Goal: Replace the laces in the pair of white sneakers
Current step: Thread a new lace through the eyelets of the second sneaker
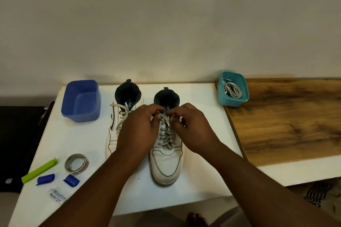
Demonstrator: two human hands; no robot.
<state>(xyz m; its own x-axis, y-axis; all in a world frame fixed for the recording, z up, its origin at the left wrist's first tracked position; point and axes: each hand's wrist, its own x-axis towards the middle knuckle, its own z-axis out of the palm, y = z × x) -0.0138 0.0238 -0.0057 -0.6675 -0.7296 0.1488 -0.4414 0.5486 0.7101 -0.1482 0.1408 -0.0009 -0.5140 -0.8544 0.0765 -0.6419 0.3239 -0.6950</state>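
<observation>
White table (203,180) under me. My left hand (137,131) and right hand (193,129) pinch lace ends (168,124) atop right sneaker (167,155). Left sneaker (115,129) beside. Teal tub (232,88), spare laces (232,89) inside, far right.

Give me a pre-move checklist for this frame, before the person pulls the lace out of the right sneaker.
1. Both hands on the lace: ok. Left hand and right hand pinch the lace at the top eyelets of the right sneaker.
2. Knot undone: cannot tell, fingers hide it.
3. Left sneaker clear of the work: ok, it stands beside, lace ends loose.
4. Replacement laces ready: ok, coiled in the teal tub.
5. Place for old laces: ok, the blue tub holds nothing.
6. Sneaker steady on the table: ok, flat on its sole.
</observation>
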